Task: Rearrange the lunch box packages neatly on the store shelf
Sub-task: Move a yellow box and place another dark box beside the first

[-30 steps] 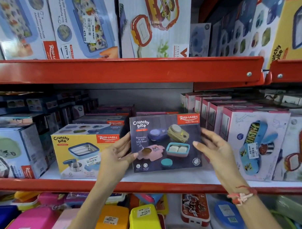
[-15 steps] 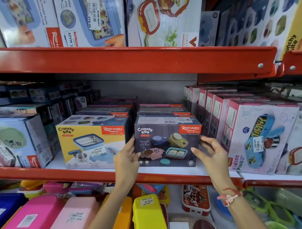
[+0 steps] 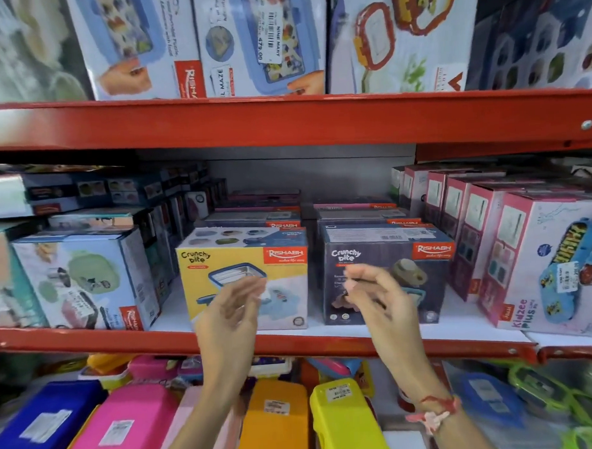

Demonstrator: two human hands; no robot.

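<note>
Both hands hover empty before the shelf [image 3: 292,342], left hand [image 3: 229,314] spread loosely, right hand [image 3: 374,295] half curled. To tidy, slide the yellow box [image 3: 282,258] flush beside the dark box [image 3: 434,286].

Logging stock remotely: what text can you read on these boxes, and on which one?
"Crunchy bite", "RISHABH": yellow box.
"Crunchy bite", "RISHABH": dark box.
"Kidzee PLUS": pink box.
"NINE MART", "479.00": price sticker, top shelf.
"MAZE": blue lunch box package.
Smaller print and lower price tags: too blurred to read.
</note>
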